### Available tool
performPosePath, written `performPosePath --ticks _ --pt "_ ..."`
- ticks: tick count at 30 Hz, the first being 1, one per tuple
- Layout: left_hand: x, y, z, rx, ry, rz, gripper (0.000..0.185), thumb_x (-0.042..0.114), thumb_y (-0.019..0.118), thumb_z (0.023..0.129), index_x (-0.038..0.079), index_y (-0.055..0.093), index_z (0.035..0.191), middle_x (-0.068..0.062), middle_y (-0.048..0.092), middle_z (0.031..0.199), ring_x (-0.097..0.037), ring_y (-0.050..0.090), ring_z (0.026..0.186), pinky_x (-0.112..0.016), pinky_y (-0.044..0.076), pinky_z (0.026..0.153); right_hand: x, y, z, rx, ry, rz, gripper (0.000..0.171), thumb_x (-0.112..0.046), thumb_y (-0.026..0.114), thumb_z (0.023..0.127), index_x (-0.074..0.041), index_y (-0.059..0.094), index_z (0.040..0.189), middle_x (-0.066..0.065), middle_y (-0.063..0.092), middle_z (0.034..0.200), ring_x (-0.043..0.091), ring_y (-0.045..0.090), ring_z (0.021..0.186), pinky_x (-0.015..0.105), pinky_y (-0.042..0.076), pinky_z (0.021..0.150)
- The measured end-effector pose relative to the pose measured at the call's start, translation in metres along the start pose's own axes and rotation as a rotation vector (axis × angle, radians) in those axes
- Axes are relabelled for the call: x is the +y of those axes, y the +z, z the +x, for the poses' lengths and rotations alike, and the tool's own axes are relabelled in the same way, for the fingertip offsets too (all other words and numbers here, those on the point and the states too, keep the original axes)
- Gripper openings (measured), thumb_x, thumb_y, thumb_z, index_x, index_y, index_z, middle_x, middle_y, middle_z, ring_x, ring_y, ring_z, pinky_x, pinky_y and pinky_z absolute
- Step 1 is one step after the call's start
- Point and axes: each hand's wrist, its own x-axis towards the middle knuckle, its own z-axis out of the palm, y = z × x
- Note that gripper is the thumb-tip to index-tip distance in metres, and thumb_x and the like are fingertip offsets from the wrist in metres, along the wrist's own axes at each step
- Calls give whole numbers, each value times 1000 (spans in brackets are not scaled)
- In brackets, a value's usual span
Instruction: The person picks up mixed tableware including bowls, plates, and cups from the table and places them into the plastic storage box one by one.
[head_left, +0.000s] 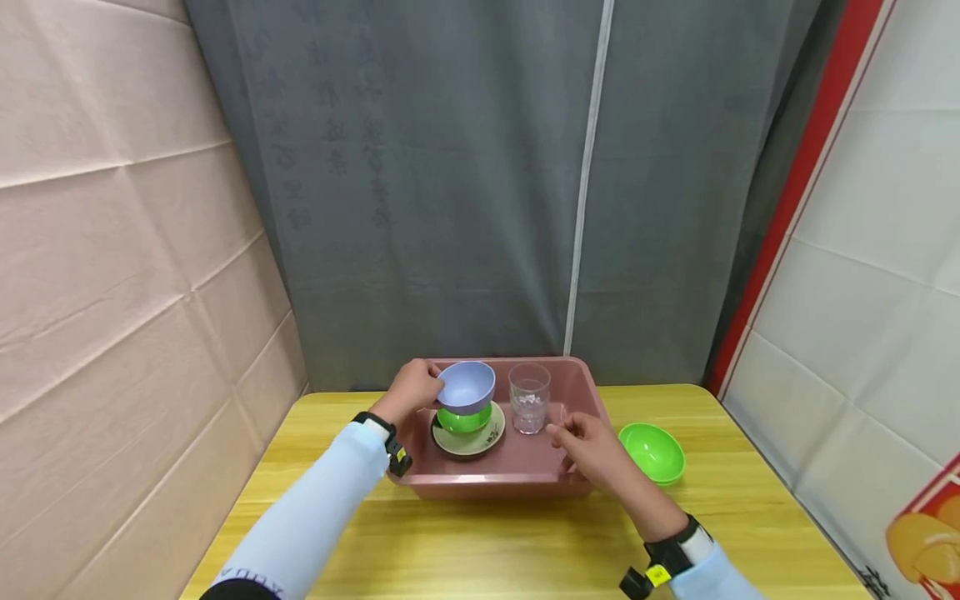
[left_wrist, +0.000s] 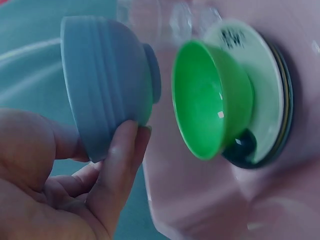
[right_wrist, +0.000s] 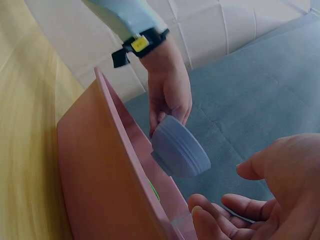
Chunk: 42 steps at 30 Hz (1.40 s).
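My left hand [head_left: 415,388] pinches a blue bowl [head_left: 467,386] by its rim, thumb on one side and fingers beneath. In the left wrist view the blue bowl [left_wrist: 102,82] hangs apart from a green bowl [left_wrist: 212,100]. That green bowl sits on a patterned plate [left_wrist: 267,100], which appears stacked on another dark-rimmed one, inside the pink basin [head_left: 510,478]. A clear glass [head_left: 529,400] stands in the basin right of the plates. Over the basin's right side hovers my right hand [head_left: 588,447], fingers loosely bent and holding nothing; the right wrist view shows the blue bowl [right_wrist: 181,148] beyond its fingertips.
Right of the basin, green bowls [head_left: 652,452], seemingly nested, rest on the wooden table [head_left: 480,542]. A grey curtain [head_left: 435,183] hangs behind the table. White panels flank both sides.
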Motion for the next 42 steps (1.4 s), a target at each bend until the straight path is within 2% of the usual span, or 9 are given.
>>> performPosePath --ticks 4,9,12,17,24,28,32,38,42 --pt "-7 -4 15 -19 -30 71 21 1 60 102 -6 73 117 -22 72 119 -31 74 95 -32 65 68 1 0 0 2 2 4 24 -28 71 110 -5 67 107 17 69 100 27 69 71 47 64 66" --pt "-18 -4 28 -53 -72 147 19 -2 57 100 -5 75 106 -17 73 96 -27 73 74 -26 55 55 2 1 -2 3 7 4 24 -27 72 110 -4 67 106 17 70 100 26 69 71 45 64 65" --pt "-22 -4 32 -60 -67 182 19 -3 56 99 -4 76 96 -14 70 83 -23 68 64 -25 50 51 1 1 -4 2 18 2 24 -28 72 109 -5 67 106 18 70 99 26 69 71 42 63 63" --pt "-23 -1 33 -64 -58 217 20 -4 55 98 -5 74 91 -12 67 78 -25 67 63 -27 49 49 1 0 -6 6 27 -6 26 -31 73 109 -5 67 105 13 68 94 26 68 71 38 61 58" --pt "-26 9 35 -94 -20 394 24 -7 60 95 -2 72 76 -8 61 65 -17 62 51 -26 53 47 1 1 -6 3 25 -9 26 -30 74 109 -6 68 104 10 67 91 25 68 70 42 62 59" --pt "-28 13 36 -88 -39 401 25 -8 59 96 -1 70 74 -8 61 65 -16 62 46 -26 54 46 1 2 -8 -4 19 -12 27 -32 74 108 -5 68 105 9 67 89 25 67 69 43 62 59" --pt "-27 14 34 -85 -14 444 23 -7 61 95 -1 69 74 -9 63 66 -15 61 45 -25 53 45 1 1 -8 -5 21 -4 28 -32 73 109 -5 68 105 10 67 89 25 67 70 40 61 58" --pt "-28 16 35 -94 -16 475 13 -5 65 96 -4 72 86 -11 65 73 -14 58 45 -24 51 44 3 0 -7 -6 35 -10 28 -33 73 109 -6 68 107 10 67 92 25 67 71 39 61 59" --pt "-28 18 37 -91 -34 482 11 -4 66 98 -6 73 90 -13 66 76 -15 59 45 -25 52 45 3 0 -7 -12 32 -16 29 -34 73 108 -6 68 107 10 67 91 25 66 70 43 63 62"
